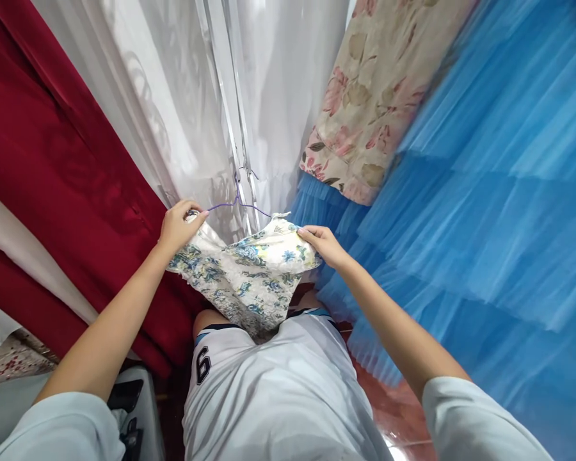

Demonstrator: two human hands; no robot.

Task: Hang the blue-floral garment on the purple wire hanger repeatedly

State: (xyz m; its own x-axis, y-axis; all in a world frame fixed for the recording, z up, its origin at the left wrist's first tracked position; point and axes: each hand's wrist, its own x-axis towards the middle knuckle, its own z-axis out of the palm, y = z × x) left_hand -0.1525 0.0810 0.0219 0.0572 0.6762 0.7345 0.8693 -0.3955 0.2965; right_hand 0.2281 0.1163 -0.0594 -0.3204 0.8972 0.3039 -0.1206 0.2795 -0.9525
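Note:
A white top with blue and yellow flowers (249, 275) hangs on a thin purple hanger (237, 200) in front of my legs. My left hand (180, 224) pinches its left shoulder beside the hanger's arm. Opposite, my right hand (322, 244) grips the cloth at the right shoulder between thumb and fingers. The garment is spread between the two hands, its lower part hanging down toward my knees. The hanger's hook stands upright near white ribbons (240, 141); whether it is hooked on them I cannot tell.
Dark red cloth (67, 153) hangs at the left, white sheer fabric (288, 83) ahead. A floral cloth (365, 109) and a layered blue tulle skirt (480, 224) hang at the right. A grey plastic surface (148, 410) at lower left bears dark objects. Reddish floor tiles (398, 410) show below.

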